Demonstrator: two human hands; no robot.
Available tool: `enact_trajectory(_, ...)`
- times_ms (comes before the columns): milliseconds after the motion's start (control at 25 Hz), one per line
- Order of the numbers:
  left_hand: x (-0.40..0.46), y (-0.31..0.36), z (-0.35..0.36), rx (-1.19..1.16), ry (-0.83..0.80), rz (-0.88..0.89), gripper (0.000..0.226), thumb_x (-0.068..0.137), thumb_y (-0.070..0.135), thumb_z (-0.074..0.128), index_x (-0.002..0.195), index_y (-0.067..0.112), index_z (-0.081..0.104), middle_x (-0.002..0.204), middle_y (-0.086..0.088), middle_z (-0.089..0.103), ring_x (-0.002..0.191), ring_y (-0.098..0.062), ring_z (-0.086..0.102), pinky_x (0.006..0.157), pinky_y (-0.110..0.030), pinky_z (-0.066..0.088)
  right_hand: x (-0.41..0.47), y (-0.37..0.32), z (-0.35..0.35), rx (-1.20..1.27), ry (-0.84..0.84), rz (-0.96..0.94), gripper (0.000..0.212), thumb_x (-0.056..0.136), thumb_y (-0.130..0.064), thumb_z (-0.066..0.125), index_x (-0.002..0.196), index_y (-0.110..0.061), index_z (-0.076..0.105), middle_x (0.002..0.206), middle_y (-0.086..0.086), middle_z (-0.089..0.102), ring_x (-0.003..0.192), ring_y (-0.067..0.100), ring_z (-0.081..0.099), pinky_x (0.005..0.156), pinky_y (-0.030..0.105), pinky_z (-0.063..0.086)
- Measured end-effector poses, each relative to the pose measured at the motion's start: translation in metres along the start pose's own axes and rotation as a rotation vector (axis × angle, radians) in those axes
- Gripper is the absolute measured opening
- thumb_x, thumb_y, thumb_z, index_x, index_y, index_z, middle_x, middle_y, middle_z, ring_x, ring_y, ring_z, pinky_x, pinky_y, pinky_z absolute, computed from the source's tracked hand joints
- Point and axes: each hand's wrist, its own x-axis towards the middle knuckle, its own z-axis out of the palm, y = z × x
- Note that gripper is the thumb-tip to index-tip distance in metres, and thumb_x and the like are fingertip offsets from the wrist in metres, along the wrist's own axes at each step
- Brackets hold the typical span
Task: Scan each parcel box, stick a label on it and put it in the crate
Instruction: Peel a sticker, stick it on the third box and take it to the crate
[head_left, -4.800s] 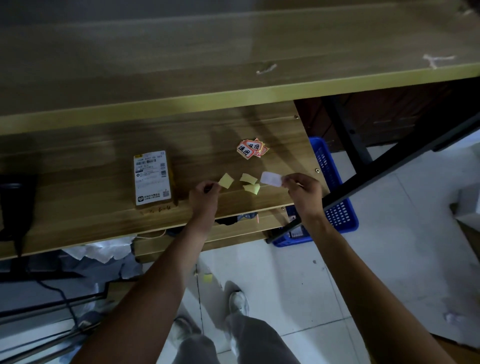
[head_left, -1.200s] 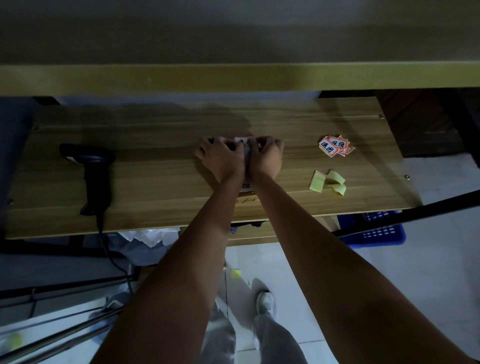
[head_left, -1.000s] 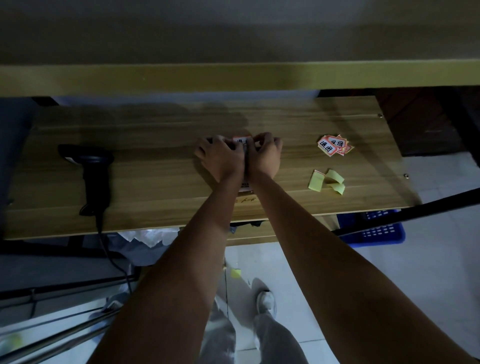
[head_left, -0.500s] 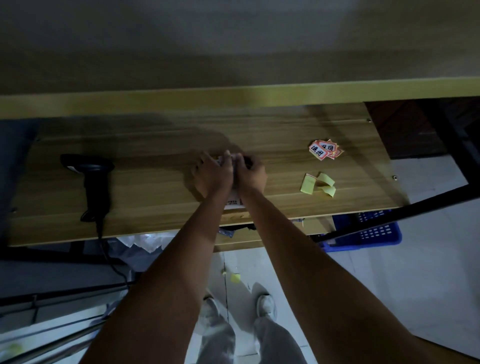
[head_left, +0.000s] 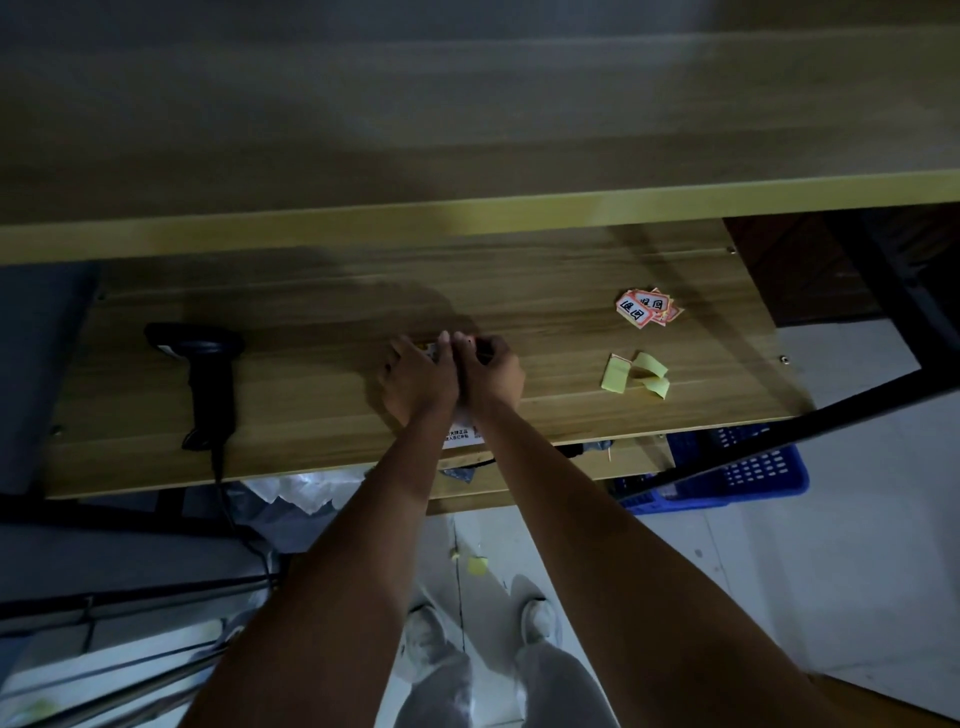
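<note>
Parcel box (head_left: 461, 435) on wooden shelf (head_left: 322, 405), both hands (head_left: 451, 374) curled over it; crate (head_left: 748, 467) on tiled floor (head_left: 857, 545).

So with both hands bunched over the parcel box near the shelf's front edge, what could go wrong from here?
1. The parcel box sits close to the wooden shelf's front edge under the left hand and right hand; a hard press could push it off.
2. The hands hide the label, so it may go on creased or crooked.
3. The blue crate sits low, partly under the shelf behind a black bar, so the box could snag on the way in.
</note>
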Motion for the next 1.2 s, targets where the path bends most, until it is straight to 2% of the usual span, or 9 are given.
enact_trajectory(160, 0.001, 0.000, -0.003, 0.015, -0.039, 0.017, 0.062, 0.096, 0.049, 0.042, 0.138, 0.003, 0.039, 0.141, -0.018, 0.047, 0.129, -0.038, 0.043, 0.100, -0.041, 0.036, 0.000, 0.000, -0.002, -0.054, -0.011, -0.020, 0.040, 0.092, -0.049, 0.053, 0.110, -0.016, 0.067, 0.103, 0.009, 0.072, 0.095, 0.025, 0.068, 0.080, 0.037, 0.056)
enact_trajectory(240, 0.004, -0.002, -0.005, 0.008, -0.063, 0.023, 0.059, 0.098, 0.046, 0.040, 0.138, 0.003, 0.038, 0.141, -0.019, 0.046, 0.130, -0.039, 0.042, 0.103, -0.040, 0.034, 0.000, 0.000, -0.002, -0.065, -0.009, -0.042, 0.040, 0.095, -0.048, 0.049, 0.108, -0.015, 0.066, 0.100, 0.010, 0.072, 0.093, 0.027, 0.068, 0.079, 0.040, 0.057)
enact_trajectory(360, 0.009, -0.008, -0.005, -0.051, -0.095, 0.044, 0.048, 0.100, 0.040, 0.037, 0.131, 0.003, 0.042, 0.134, -0.021, 0.051, 0.125, -0.040, 0.046, 0.101, -0.041, 0.036, -0.001, -0.001, 0.000, -0.075, 0.000, -0.043, 0.038, 0.098, -0.045, 0.041, 0.102, -0.014, 0.065, 0.092, 0.009, 0.072, 0.085, 0.027, 0.069, 0.074, 0.044, 0.058)
enact_trajectory(480, 0.010, -0.014, -0.005, -0.102, -0.115, 0.073, 0.041, 0.101, 0.036, 0.035, 0.122, 0.002, 0.046, 0.124, -0.022, 0.057, 0.119, -0.040, 0.051, 0.099, -0.043, 0.040, -0.002, -0.001, 0.000, -0.061, 0.018, -0.033, 0.042, 0.100, -0.043, 0.036, 0.097, -0.011, 0.064, 0.087, 0.011, 0.070, 0.082, 0.029, 0.068, 0.070, 0.041, 0.057)
enact_trajectory(680, 0.003, -0.011, -0.007, -0.096, -0.092, 0.102, 0.061, 0.094, 0.050, 0.045, 0.133, 0.003, 0.042, 0.133, -0.020, 0.052, 0.124, -0.038, 0.048, 0.095, -0.038, 0.040, 0.000, -0.001, -0.001, -0.072, -0.013, -0.042, 0.045, 0.088, -0.058, 0.053, 0.100, -0.017, 0.067, 0.091, 0.001, 0.072, 0.081, 0.017, 0.066, 0.070, 0.029, 0.053)
enact_trajectory(760, 0.002, -0.010, -0.007, -0.056, -0.081, 0.087, 0.062, 0.092, 0.052, 0.049, 0.134, 0.006, 0.041, 0.134, -0.018, 0.052, 0.125, -0.035, 0.046, 0.093, -0.035, 0.039, 0.001, 0.000, -0.001, -0.077, -0.014, -0.057, 0.042, 0.087, -0.057, 0.057, 0.101, -0.018, 0.067, 0.092, 0.000, 0.072, 0.083, 0.016, 0.068, 0.070, 0.028, 0.054)
enact_trajectory(840, 0.002, -0.010, -0.007, -0.047, -0.078, 0.093, 0.060, 0.093, 0.051, 0.048, 0.132, 0.007, 0.042, 0.133, -0.016, 0.053, 0.125, -0.034, 0.046, 0.093, -0.034, 0.038, 0.002, 0.000, -0.001, -0.094, -0.010, -0.073, 0.037, 0.091, -0.052, 0.053, 0.103, -0.020, 0.066, 0.094, 0.001, 0.072, 0.085, 0.019, 0.068, 0.071, 0.029, 0.055)
enact_trajectory(1040, 0.006, -0.013, -0.004, -0.044, -0.056, 0.134, 0.048, 0.099, 0.041, 0.040, 0.128, 0.003, 0.045, 0.129, -0.020, 0.056, 0.122, -0.037, 0.050, 0.097, -0.036, 0.034, 0.001, -0.004, -0.003, -0.187, -0.005, -0.112, 0.039, 0.101, -0.042, 0.038, 0.107, -0.014, 0.064, 0.096, 0.006, 0.071, 0.084, 0.023, 0.065, 0.065, 0.025, 0.042)
enact_trajectory(1200, 0.003, -0.012, -0.005, -0.090, -0.020, 0.143, 0.044, 0.100, 0.038, 0.039, 0.122, 0.001, 0.048, 0.123, -0.021, 0.058, 0.117, -0.036, 0.053, 0.093, -0.036, 0.037, 0.000, -0.002, -0.002, -0.153, 0.007, -0.103, 0.039, 0.101, -0.040, 0.037, 0.100, -0.011, 0.063, 0.088, 0.007, 0.068, 0.080, 0.023, 0.065, 0.064, 0.029, 0.049)
